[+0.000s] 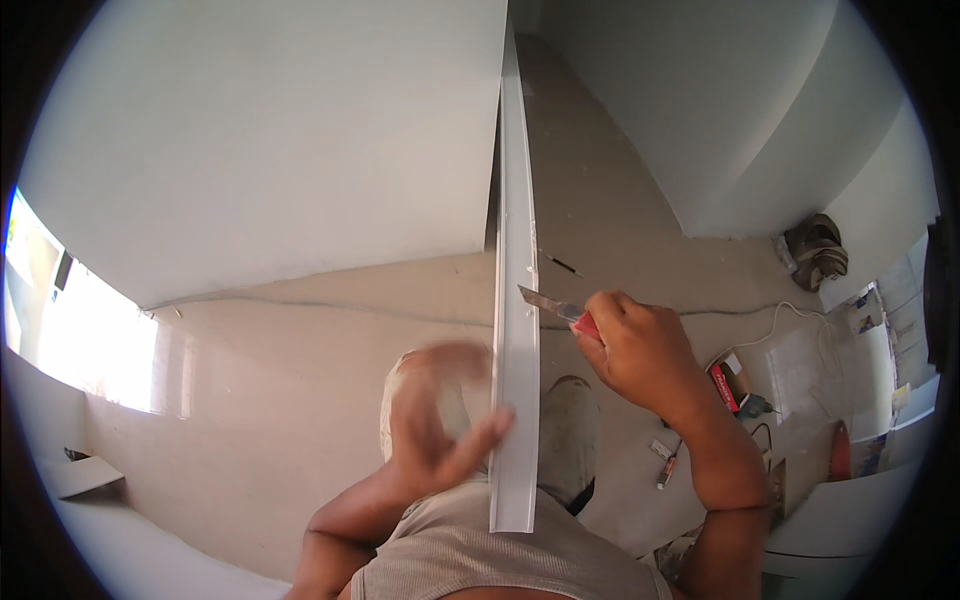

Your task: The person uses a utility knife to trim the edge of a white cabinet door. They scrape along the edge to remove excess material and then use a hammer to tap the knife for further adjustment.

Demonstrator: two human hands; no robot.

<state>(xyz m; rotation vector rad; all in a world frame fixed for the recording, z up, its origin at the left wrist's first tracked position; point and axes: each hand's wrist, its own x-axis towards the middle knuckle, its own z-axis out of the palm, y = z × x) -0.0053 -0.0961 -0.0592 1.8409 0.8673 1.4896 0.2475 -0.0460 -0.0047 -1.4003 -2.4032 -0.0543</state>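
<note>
A long white channel-shaped strip (517, 400), probably trim, runs upright through the middle of the view, its near end by my shirt. In my right hand (635, 345) is a utility knife (560, 308) with a red handle, gripped in closed fingers. Its bare blade points left, with the tip over the right part of the strip. My left hand (430, 420) is at the strip's left side, blurred by motion. The thumb is spread away from the curved fingers and reaches over the strip; nothing shows in the hand.
A large white panel or wall (300, 130) stands beyond on the left. Along the tiled floor (250, 370) runs a grey cable (350, 310). To the right lie a pencil-like stick (561, 263), a red box (733, 385), a marker-like tool (666, 472) and a dark bag (817, 252).
</note>
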